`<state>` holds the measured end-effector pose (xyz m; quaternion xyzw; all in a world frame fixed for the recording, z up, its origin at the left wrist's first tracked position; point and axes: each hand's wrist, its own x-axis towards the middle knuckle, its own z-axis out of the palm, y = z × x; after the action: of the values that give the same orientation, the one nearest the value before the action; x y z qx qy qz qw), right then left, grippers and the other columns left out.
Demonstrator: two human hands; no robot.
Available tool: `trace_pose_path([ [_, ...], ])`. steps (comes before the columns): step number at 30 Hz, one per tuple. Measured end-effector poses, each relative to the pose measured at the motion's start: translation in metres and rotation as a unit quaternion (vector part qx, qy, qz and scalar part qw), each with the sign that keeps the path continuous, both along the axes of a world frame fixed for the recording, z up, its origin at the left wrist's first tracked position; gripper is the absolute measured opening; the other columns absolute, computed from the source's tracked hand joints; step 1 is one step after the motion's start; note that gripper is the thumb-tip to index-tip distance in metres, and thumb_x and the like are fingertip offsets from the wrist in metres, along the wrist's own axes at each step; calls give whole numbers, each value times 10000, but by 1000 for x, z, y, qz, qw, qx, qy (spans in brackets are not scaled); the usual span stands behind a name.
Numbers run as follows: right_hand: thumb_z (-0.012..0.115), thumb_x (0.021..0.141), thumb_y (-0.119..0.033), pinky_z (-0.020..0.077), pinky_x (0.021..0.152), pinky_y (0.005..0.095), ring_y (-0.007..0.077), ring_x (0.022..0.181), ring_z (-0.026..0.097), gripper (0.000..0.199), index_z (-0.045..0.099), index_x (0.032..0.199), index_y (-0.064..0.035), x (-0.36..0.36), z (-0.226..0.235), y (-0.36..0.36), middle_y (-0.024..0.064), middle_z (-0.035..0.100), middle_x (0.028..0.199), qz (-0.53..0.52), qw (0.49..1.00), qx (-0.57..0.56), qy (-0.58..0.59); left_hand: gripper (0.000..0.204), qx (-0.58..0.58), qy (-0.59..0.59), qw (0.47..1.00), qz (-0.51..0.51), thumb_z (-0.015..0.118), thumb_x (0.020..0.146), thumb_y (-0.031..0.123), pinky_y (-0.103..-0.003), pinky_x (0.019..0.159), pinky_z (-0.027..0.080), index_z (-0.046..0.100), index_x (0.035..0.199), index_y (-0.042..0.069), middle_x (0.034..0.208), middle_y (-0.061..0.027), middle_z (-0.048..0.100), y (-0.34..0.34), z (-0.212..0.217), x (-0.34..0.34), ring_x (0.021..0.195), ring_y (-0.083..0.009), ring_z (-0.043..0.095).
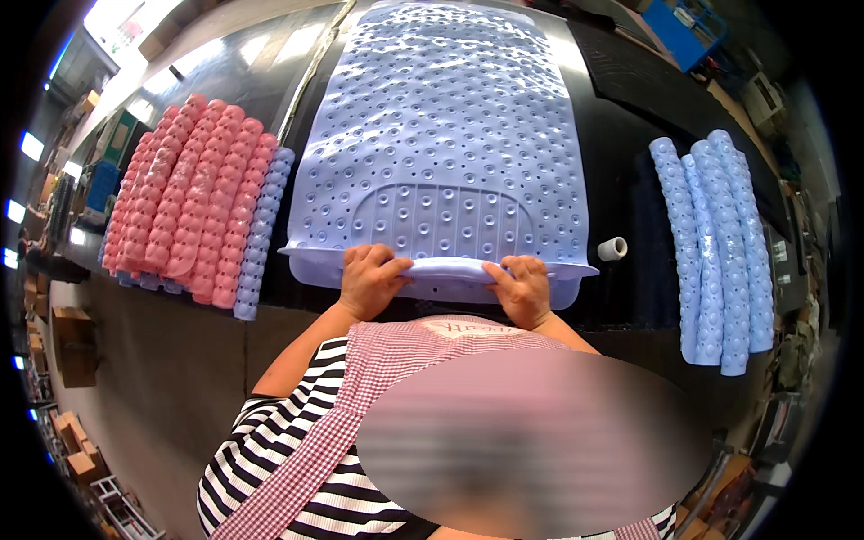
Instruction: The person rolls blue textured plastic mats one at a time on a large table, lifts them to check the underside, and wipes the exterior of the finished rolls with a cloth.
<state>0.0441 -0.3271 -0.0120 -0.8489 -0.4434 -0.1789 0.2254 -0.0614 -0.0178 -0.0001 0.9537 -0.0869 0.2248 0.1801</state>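
A light blue bath mat [447, 153] with rows of round suction cups lies spread out on the dark table, its far end reaching the top of the view. Its near edge is lifted and folded over into a ridge between my hands. My left hand [371, 279] has its fingers curled over the left part of this fold. On the right part, my right hand [524, 286] pinches the fold between thumb and fingers. The underside of the fold and the fingertips beneath it are hidden.
Rolled pink mats [193, 198] lie stacked on the left, with a blue roll [264, 234] beside them. Several rolled blue mats [715, 252] lie on the right. A small white tape roll [612, 249] sits right of the mat. A blue crate [684, 34] stands at the far right.
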Motion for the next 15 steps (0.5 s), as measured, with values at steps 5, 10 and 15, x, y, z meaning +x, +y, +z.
trace_pose_path([
  [5, 785, 819, -237, 474, 761, 452, 324, 860, 608, 301, 736, 1097, -135, 9, -1, -6, 111, 613, 890, 19, 997, 55, 45, 274, -62, 28, 997, -21, 853, 761, 294, -449, 783, 428, 755, 987, 175, 924, -53, 631, 3, -17, 15, 864, -292, 597],
  [10, 775, 836, -260, 504, 840, 437, 309, 960, 622, 212, 737, 988, -116, 16, 4, 8, 76, 619, 939, -23, 990, 41, 131, 239, -11, 19, 1000, -11, 697, 914, 324, -461, 778, 419, 725, 1058, 136, 906, -93, 596, 8, -24, 22, 860, -339, 565],
  [15, 757, 886, -294, 524, 808, 481, 376, 921, 683, 246, 664, 989, -91, 36, 27, 23, 105, 667, 927, -152, 937, 0, 315, 198, -50, 75, 996, 7, 716, 910, 275, -461, 749, 464, 681, 980, 93, 888, -95, 612, 6, -14, 49, 820, -374, 610],
])
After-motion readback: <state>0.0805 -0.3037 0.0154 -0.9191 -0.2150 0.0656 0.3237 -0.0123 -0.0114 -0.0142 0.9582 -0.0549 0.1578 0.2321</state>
